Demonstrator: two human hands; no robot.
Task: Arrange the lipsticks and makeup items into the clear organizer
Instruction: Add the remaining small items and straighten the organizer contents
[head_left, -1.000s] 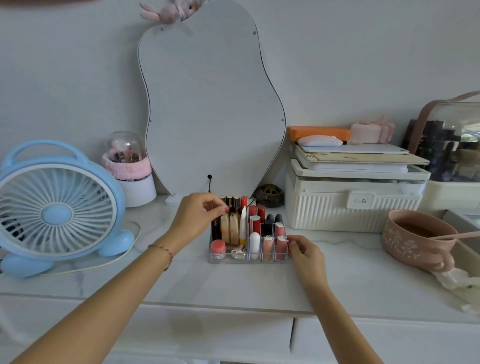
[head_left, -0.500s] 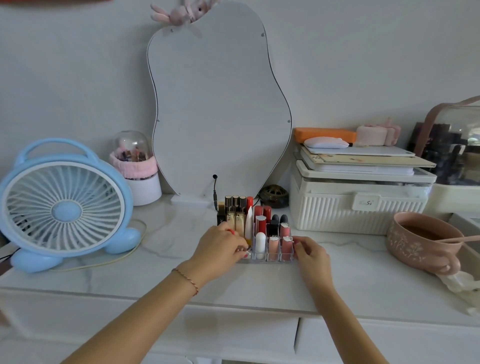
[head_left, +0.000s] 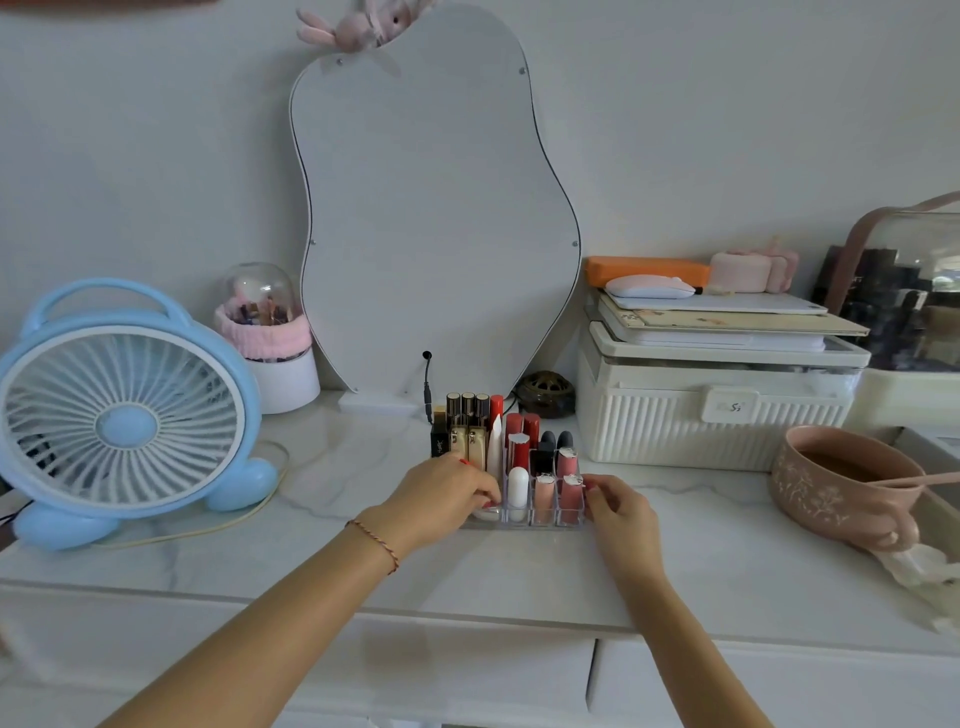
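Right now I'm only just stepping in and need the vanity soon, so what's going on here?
A person is tidying makeup on the marble counter. The left hand reaches into the front left corner of the clear organizer, fingers curled at something I cannot make out. The right hand grips its right end. The lipsticks already stand upright in their slots.
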